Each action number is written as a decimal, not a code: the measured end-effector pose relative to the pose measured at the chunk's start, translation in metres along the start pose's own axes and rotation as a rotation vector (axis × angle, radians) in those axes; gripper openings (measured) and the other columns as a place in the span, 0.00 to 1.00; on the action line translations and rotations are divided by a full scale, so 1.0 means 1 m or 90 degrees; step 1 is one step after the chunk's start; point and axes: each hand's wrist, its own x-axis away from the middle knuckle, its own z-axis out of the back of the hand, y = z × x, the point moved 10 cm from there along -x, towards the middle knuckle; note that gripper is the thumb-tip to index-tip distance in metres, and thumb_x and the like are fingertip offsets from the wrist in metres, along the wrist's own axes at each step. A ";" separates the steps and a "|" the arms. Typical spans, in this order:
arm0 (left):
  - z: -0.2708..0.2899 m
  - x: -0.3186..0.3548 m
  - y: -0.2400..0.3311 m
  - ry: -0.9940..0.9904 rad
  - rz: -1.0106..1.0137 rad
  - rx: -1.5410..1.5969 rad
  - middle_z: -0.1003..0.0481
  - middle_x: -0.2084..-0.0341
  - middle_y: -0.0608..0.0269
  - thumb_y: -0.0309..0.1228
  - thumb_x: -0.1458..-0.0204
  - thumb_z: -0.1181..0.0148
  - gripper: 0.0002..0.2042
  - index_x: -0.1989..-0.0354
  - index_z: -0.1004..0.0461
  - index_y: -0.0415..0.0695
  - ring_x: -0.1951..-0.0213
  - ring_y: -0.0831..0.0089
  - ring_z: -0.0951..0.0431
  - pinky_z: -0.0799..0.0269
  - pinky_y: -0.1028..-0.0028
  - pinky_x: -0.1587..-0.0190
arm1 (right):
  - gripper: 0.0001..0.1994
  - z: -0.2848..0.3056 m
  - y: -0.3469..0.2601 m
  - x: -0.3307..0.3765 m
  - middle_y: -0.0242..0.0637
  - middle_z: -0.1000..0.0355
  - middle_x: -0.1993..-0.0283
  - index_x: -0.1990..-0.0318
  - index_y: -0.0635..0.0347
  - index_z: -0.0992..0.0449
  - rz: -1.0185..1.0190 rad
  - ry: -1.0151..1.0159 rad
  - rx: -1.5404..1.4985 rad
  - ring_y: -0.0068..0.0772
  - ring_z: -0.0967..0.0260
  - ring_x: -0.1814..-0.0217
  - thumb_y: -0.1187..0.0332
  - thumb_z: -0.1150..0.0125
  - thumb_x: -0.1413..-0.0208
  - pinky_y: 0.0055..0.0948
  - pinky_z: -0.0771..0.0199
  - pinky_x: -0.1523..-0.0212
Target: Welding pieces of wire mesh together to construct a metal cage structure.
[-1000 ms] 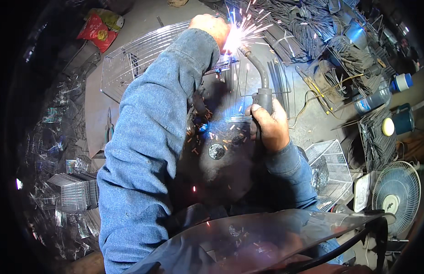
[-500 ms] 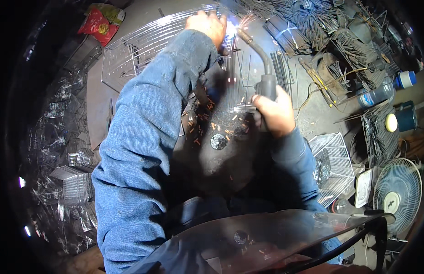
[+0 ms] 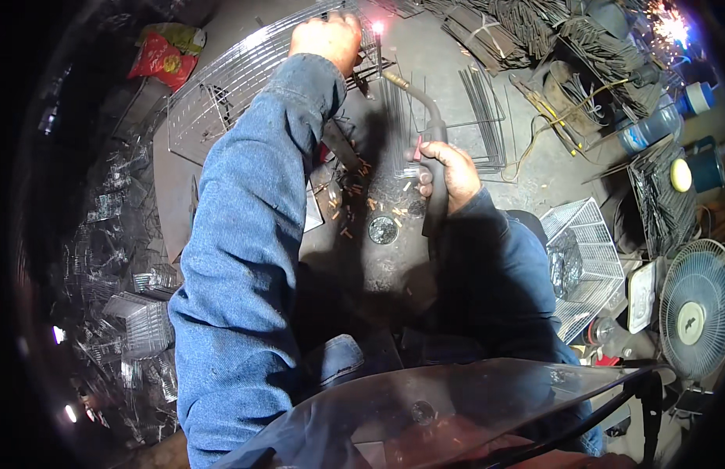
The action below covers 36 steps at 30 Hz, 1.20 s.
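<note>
Welding a wire grille panel on the tabletop, torch in R hand, L hand steadying

Nearest, a clear face shield point(image 3: 456, 414) cuts across the bottom of view & hides the lap; blue sleeves run up from it. R hand point(image 3: 448, 173) has its grip clenched round the welding torch point(image 3: 434, 156) handle, gooseneck angled up-left so the tip meets the glowing weld spot point(image 3: 376, 28). L hand point(image 3: 329, 39) is pressed down on the wire grille panel point(image 3: 222, 86) at the tabletop's point(image 3: 456, 78) far side, fingers curled on the wires, prob. to keep it flat beside the joint; exact grip hard to tell. Finished wire baskets point(image 3: 585, 250) sit to the R, a fan point(image 3: 694, 309) at the rim, wire rod bundles point(image 3: 534, 31) far back. L edge dark, stacked wire goods barely readable
</note>
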 end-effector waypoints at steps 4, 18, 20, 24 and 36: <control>-0.001 -0.003 0.001 0.004 -0.005 -0.018 0.27 0.57 0.51 0.32 0.52 0.44 0.19 0.52 0.34 0.38 0.56 0.58 0.25 0.27 0.66 0.56 | 0.12 0.002 0.005 0.000 0.38 0.30 0.66 0.59 0.64 0.31 -0.017 0.016 0.025 0.19 0.41 0.84 0.68 0.46 0.49 0.19 0.39 0.87; 0.003 -0.001 -0.001 0.041 -0.053 -0.073 0.27 0.59 0.51 0.29 0.51 0.47 0.15 0.55 0.33 0.40 0.59 0.59 0.23 0.26 0.65 0.59 | 0.15 -0.005 0.000 -0.003 0.38 0.32 0.67 0.56 0.65 0.33 0.010 -0.031 0.036 0.20 0.40 0.81 0.66 0.46 0.48 0.21 0.37 0.84; 0.001 -0.003 -0.001 0.030 -0.048 -0.065 0.26 0.59 0.51 0.28 0.50 0.50 0.13 0.55 0.33 0.40 0.60 0.59 0.23 0.25 0.65 0.60 | 0.15 -0.005 0.001 -0.004 0.38 0.32 0.67 0.56 0.66 0.33 0.006 -0.029 0.039 0.20 0.40 0.81 0.66 0.46 0.48 0.21 0.36 0.84; 0.001 -0.003 0.000 0.053 -0.043 -0.054 0.26 0.60 0.51 0.28 0.49 0.52 0.13 0.55 0.32 0.40 0.60 0.59 0.23 0.26 0.65 0.60 | 0.16 -0.005 0.000 -0.003 0.39 0.32 0.66 0.55 0.66 0.34 0.006 -0.029 0.050 0.20 0.39 0.80 0.66 0.45 0.48 0.21 0.36 0.83; -0.003 -0.001 -0.004 0.018 -0.020 -0.016 0.28 0.56 0.54 0.35 0.60 0.37 0.28 0.49 0.37 0.43 0.59 0.57 0.24 0.27 0.63 0.57 | 0.08 -0.014 -0.005 0.001 0.36 0.38 0.85 0.69 0.61 0.36 0.081 0.024 0.278 0.26 0.40 0.89 0.70 0.45 0.54 0.28 0.37 0.89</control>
